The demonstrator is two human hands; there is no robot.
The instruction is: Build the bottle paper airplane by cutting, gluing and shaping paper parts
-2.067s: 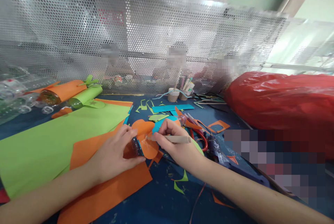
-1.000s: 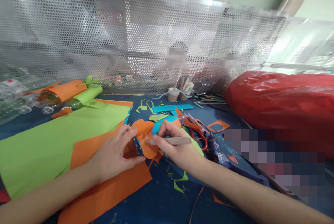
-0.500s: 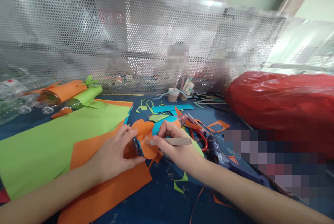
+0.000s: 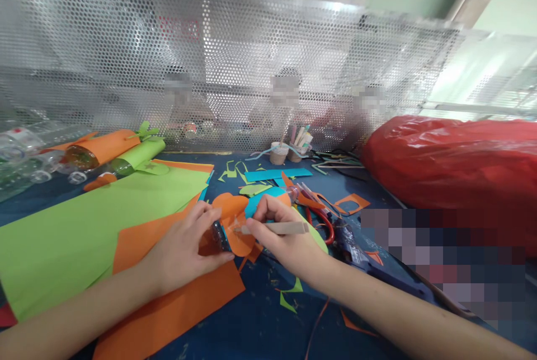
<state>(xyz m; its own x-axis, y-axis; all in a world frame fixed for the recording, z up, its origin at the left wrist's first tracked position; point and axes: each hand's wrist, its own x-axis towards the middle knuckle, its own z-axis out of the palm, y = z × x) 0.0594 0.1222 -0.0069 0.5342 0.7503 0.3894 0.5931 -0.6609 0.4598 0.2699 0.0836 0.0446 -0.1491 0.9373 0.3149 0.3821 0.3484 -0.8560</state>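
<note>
My left hand (image 4: 195, 245) curves around the dark bottom end of a plastic bottle (image 4: 220, 236) lying on its side, with thumb and fingers on either side of it. Blue paper (image 4: 268, 199) wraps the bottle's far part. An orange paper shape with rounded lobes (image 4: 235, 209) sits at the near end. In my right hand (image 4: 281, 231) a beige pen (image 4: 287, 228) is pinched, its tip at the orange shape. Any mark under the tip is too small to make out. Orange sheets (image 4: 176, 315) lie beneath my left hand and forearm.
Green sheets (image 4: 84, 225) spread at the left, below paper-wrapped bottles (image 4: 109, 147). Red-handled scissors (image 4: 327, 228) and a dark blue glue gun (image 4: 369, 270) lie right of my hand. Behind stand cups (image 4: 278, 154) and a perforated metal screen (image 4: 251, 41); a red bag (image 4: 453, 164) bulges at the right.
</note>
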